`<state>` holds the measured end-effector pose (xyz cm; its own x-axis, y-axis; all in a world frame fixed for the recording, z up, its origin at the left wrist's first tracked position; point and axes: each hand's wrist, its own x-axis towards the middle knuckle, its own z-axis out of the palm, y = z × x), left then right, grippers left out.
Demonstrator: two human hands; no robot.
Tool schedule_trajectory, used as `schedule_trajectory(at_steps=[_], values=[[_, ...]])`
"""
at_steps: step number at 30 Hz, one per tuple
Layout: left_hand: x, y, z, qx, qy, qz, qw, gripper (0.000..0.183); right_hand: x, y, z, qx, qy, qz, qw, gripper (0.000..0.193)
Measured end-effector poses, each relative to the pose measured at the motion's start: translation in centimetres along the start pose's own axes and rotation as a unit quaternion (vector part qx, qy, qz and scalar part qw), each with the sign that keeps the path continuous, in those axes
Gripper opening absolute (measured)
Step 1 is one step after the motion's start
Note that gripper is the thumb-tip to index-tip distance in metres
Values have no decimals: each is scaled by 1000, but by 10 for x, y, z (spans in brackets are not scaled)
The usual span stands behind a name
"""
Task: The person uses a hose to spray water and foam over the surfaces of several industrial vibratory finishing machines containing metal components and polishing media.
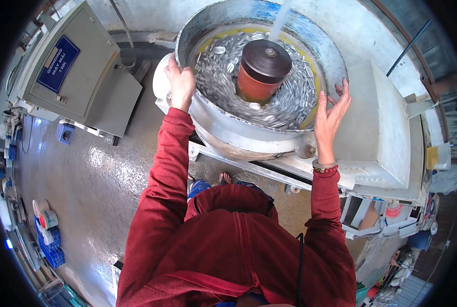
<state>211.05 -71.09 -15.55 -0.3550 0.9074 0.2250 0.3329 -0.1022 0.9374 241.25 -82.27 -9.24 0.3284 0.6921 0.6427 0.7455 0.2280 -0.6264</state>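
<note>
A large round metal tub (208, 102), part of a vibratory finishing machine, stands in front of me. Small silvery metal pieces (218, 84) fill its ring, and their blur shows them moving. From the middle rises an orange-red post (256, 88) with a dark round cap (266, 59). A stream of water (281, 23) falls in from above, behind the cap. My left hand (181, 84) is closed on the tub's left rim, its fingers partly hidden. Beside the right rim, my right hand (332, 115) is open with fingers apart and slightly bent, its fingertips close to the edge.
A grey control cabinet (98, 77) with a blue sign stands at left on the wet floor (95, 174). A pale box-shaped housing (374, 138) adjoins the tub at right. Blue crates (49, 240) lie at far left. A shelf with trays (364, 215) sits below the housing.
</note>
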Motion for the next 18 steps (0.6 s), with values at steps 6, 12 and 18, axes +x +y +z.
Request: schedule_trajectory(at_steps=[6, 12, 18], values=[[0, 0, 1, -3, -2, 14, 1000, 60, 2, 7, 1, -128, -46, -67, 988, 65], [-2, 8, -2, 4, 8, 9, 1000, 61, 3, 5, 2, -161, -62, -73, 982, 66], [-6, 14, -2, 25, 15, 8, 1000, 59, 3, 3, 1, -162, -70, -58, 983, 65]])
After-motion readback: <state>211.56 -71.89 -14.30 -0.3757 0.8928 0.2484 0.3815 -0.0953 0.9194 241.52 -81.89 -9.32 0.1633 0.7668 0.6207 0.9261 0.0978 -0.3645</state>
